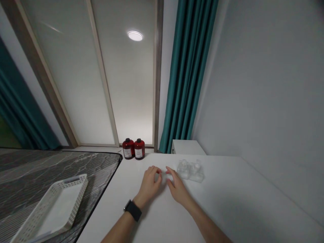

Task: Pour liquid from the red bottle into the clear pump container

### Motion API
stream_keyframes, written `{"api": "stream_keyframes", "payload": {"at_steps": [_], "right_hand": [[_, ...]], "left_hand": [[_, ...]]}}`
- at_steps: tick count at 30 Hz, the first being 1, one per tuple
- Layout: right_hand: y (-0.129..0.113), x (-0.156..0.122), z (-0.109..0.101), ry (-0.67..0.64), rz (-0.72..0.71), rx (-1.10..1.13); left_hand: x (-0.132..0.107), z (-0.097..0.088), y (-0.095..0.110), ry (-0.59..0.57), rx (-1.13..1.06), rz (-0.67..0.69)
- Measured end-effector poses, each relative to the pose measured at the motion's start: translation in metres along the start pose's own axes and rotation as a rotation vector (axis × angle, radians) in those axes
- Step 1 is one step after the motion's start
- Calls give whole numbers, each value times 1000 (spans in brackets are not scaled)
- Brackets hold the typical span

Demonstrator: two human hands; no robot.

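Note:
Over the white table [162,222] my left hand [150,182] curves with its thumb and forefinger slightly apart, and I see nothing between them. A dark watch is on that wrist. Facing it across a small gap is my right hand [176,187], its forefinger stretched out and its thumb apart, holding nothing I can see. Just to the right of my right hand, a crumpled heap of clear plastic [190,170] lies on the table. What the plastic contains, if anything, is too faint to make out.
Two dark red bottles, one on the left [128,149] and one on the right [139,149], stand at the table's far left corner. A white perforated basket [73,199] rests on the grey-covered surface at left. Beyond the table are a white cabinet [188,147] and a teal curtain [189,74].

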State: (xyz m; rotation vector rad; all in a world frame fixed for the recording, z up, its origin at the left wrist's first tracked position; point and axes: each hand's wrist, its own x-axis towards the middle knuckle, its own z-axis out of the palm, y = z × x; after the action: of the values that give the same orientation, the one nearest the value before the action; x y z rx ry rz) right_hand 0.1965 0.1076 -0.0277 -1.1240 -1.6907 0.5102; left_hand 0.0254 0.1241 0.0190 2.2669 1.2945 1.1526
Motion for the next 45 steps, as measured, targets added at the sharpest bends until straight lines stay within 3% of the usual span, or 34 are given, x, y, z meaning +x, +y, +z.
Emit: {"api": "stream_keyframes", "payload": {"at_steps": [6, 10, 13, 17, 22, 28, 32, 40, 45], "right_hand": [[-16, -11, -20, 143, -87, -116], [-22, -7, -40, 357, -151, -329], [-12, 0, -63, 585, -123, -412], [18, 6, -95, 767, 42, -297], [56, 7, -107, 681, 178, -151], [70, 7, -97, 609, 218, -134], [67, 8, -88, 553, 186, -141], [39, 3, -50, 307, 67, -104], [30, -1, -42, 234, 72, -135]], "left_hand": [[-16, 7, -2, -40, -12, 43], [-21, 7, 2, -102, -16, 73], [-22, 9, 3, -124, -9, 79], [-21, 11, 1, -119, -37, 59], [-19, 12, -3, -122, -52, 56], [-20, 17, -11, -117, -16, 63], [-21, 19, -16, -133, -9, 65], [-18, 18, -11, -71, -58, 28], [-16, 15, -14, -55, -96, -4]]}}
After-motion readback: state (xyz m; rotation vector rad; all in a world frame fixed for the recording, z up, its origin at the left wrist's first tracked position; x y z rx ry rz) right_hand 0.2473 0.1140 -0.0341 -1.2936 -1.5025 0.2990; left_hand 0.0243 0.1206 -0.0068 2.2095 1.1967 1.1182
